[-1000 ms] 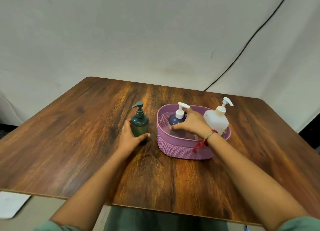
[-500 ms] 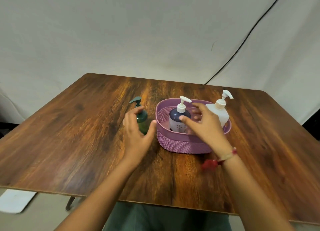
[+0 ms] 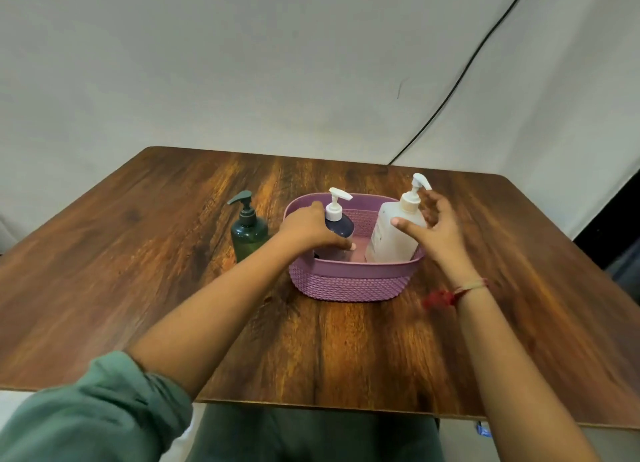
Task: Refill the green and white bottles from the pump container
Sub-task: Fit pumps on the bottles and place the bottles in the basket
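The green bottle (image 3: 249, 236) stands on the surface (image 3: 138, 254) just left of a purple basket (image 3: 349, 285), which holds a dark bottle (image 3: 341, 224) with a white pump and, to its right, the large white pump container (image 3: 391, 240). The left hand (image 3: 308, 228) curls round the dark bottle inside the basket. The right hand (image 3: 440, 231) is spread beside the pump container, not closed on it. All three pump heads sit in place, so refilling looks not yet begun. The surface is dark wood grain. Beyond it hangs a pale backdrop (image 3: 242, 63), crossed at the right by a black cable (image 3: 460, 77).
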